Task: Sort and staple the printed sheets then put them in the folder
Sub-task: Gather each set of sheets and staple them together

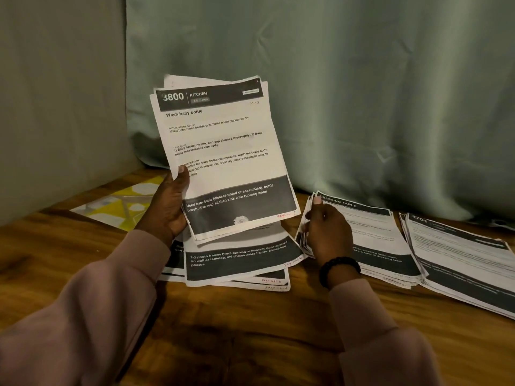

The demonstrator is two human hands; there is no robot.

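The left hand (170,207) holds a small sheaf of printed sheets (223,151) up off the table (250,330), tilted back toward the curtain (334,93). Its thumb lies across the front of the top page near the left edge, and the other fingers are curled behind the paper, out of sight. The top page reads "3800 Kitchen" and "Wash baby bottle"; edges of at least two more sheets show behind it.

The right hand (326,232) rests on the left edge of a stack (376,240) headed "Dressing table", fingers curled narrowly round that edge and pinching some sheets. A black bead bracelet (338,270) sits on that wrist.

Three piles lie on the table: a loose one (239,263) beneath the raised sheaf, the middle stack under the right hand, and a third (459,263) at the far right. A yellow patterned folder (122,203) lies flat at the back left, apart from the piles.
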